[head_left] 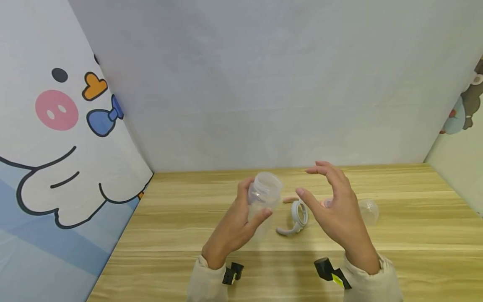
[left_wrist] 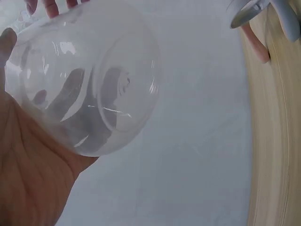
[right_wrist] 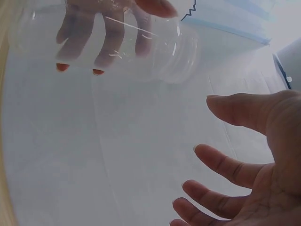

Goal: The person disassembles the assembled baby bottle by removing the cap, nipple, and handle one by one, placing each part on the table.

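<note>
My left hand [head_left: 235,226] grips a clear baby bottle [head_left: 265,193] above the table. The bottle's uncovered mouth points up and slightly away, and its round base [left_wrist: 124,84] shows in the left wrist view. In the right wrist view, the left fingers are seen through the bottle wall. My right hand [head_left: 336,209] hovers to the right of the bottle, apart from it, with thumb and fingers spread and nothing between them. Between the hands, a grey ring with two curved handles [head_left: 295,213] lies on the table. One handle end [left_wrist: 256,44] looks pinkish.
A clear dome-shaped cover [head_left: 369,211] sits on the wooden table [head_left: 415,235] right of my right hand. A small pinkish piece [head_left: 326,202] is partly hidden behind that hand. A pale cloth wall [head_left: 264,84] stands along the table's back edge, with a cartoon-printed sheet [head_left: 56,167] at left.
</note>
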Demonstrator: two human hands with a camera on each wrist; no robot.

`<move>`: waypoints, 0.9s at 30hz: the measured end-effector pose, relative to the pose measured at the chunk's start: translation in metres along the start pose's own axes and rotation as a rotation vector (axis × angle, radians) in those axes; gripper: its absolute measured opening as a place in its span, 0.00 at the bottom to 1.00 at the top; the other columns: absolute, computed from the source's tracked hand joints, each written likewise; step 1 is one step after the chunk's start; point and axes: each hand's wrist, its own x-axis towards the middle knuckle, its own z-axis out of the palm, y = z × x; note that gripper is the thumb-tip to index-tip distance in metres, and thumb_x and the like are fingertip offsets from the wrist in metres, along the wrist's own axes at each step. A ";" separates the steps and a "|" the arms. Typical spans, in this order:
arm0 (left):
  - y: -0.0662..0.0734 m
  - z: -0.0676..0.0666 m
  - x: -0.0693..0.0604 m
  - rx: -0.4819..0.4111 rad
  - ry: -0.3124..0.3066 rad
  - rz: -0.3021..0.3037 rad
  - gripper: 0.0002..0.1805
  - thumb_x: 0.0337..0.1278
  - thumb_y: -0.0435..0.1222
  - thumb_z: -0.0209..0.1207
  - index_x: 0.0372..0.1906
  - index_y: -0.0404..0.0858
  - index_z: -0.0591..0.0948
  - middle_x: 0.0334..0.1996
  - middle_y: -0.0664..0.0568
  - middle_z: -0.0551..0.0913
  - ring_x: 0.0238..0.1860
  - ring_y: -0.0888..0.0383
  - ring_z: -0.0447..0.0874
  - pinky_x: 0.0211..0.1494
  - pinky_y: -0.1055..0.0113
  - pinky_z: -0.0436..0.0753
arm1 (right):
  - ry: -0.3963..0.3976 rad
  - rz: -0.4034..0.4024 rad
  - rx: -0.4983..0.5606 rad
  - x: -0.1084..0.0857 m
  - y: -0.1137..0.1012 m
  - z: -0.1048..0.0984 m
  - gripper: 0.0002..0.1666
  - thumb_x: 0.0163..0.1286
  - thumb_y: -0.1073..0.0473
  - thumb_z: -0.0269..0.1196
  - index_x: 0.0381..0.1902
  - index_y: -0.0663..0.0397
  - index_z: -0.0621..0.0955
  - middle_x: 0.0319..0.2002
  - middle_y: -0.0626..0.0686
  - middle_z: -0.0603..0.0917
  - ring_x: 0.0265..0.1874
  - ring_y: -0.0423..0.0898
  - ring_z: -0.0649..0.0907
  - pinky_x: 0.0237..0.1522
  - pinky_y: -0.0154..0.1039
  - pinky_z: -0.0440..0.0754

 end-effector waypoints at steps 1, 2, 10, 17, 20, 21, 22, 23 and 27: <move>0.000 0.000 0.000 0.003 0.011 -0.004 0.39 0.73 0.44 0.57 0.76 0.42 0.48 0.59 0.42 0.73 0.54 0.48 0.76 0.54 0.51 0.79 | 0.001 -0.001 0.000 0.000 0.000 0.000 0.23 0.68 0.54 0.69 0.58 0.53 0.77 0.73 0.56 0.68 0.75 0.61 0.64 0.65 0.70 0.65; 0.000 0.000 0.000 0.012 0.025 -0.008 0.39 0.73 0.44 0.57 0.76 0.41 0.48 0.60 0.41 0.71 0.56 0.47 0.74 0.56 0.50 0.77 | 0.001 -0.001 -0.001 0.000 0.000 0.000 0.23 0.68 0.54 0.69 0.58 0.53 0.77 0.73 0.56 0.68 0.75 0.61 0.64 0.64 0.69 0.66; -0.003 0.001 -0.002 0.098 0.092 0.012 0.41 0.74 0.49 0.54 0.77 0.36 0.49 0.63 0.38 0.69 0.61 0.43 0.63 0.64 0.46 0.62 | 0.000 0.003 -0.010 -0.001 -0.001 -0.001 0.24 0.69 0.53 0.68 0.59 0.51 0.77 0.74 0.54 0.67 0.74 0.60 0.64 0.51 0.59 0.78; -0.009 0.005 0.000 0.084 0.092 -0.012 0.40 0.72 0.43 0.58 0.76 0.39 0.49 0.65 0.40 0.67 0.61 0.43 0.63 0.62 0.48 0.65 | -0.016 0.018 0.016 -0.002 -0.002 -0.002 0.24 0.69 0.52 0.68 0.60 0.50 0.77 0.74 0.54 0.66 0.74 0.60 0.63 0.45 0.55 0.82; -0.013 0.007 0.002 0.099 0.105 -0.007 0.40 0.70 0.43 0.61 0.75 0.39 0.51 0.66 0.40 0.66 0.62 0.44 0.64 0.63 0.47 0.64 | -0.014 0.019 0.014 -0.002 -0.002 -0.002 0.24 0.69 0.52 0.68 0.59 0.50 0.77 0.74 0.53 0.66 0.74 0.59 0.63 0.45 0.54 0.82; -0.014 0.007 0.003 0.105 0.114 -0.003 0.40 0.69 0.42 0.62 0.75 0.38 0.51 0.65 0.39 0.67 0.62 0.44 0.65 0.64 0.46 0.64 | -0.012 0.017 0.007 -0.002 -0.002 -0.002 0.24 0.69 0.52 0.68 0.59 0.50 0.77 0.74 0.53 0.67 0.74 0.59 0.63 0.44 0.52 0.83; -0.015 0.008 0.003 0.107 0.121 -0.006 0.41 0.68 0.42 0.62 0.74 0.38 0.52 0.65 0.39 0.67 0.62 0.43 0.65 0.64 0.46 0.64 | -0.010 0.015 0.003 -0.001 -0.002 -0.002 0.24 0.69 0.52 0.68 0.59 0.50 0.77 0.74 0.53 0.67 0.74 0.59 0.64 0.43 0.50 0.83; -0.016 0.008 0.003 0.111 0.130 -0.011 0.41 0.67 0.41 0.63 0.74 0.37 0.52 0.65 0.38 0.68 0.62 0.43 0.66 0.64 0.45 0.63 | -0.008 0.013 0.000 -0.001 -0.002 -0.002 0.23 0.69 0.52 0.68 0.59 0.50 0.77 0.74 0.53 0.67 0.74 0.59 0.64 0.42 0.47 0.83; -0.019 0.009 0.005 0.103 0.159 -0.042 0.41 0.66 0.40 0.64 0.73 0.36 0.53 0.63 0.39 0.71 0.60 0.43 0.69 0.64 0.46 0.63 | -0.011 0.016 0.002 -0.001 -0.002 -0.003 0.23 0.69 0.52 0.68 0.59 0.50 0.77 0.74 0.53 0.67 0.74 0.58 0.64 0.39 0.37 0.82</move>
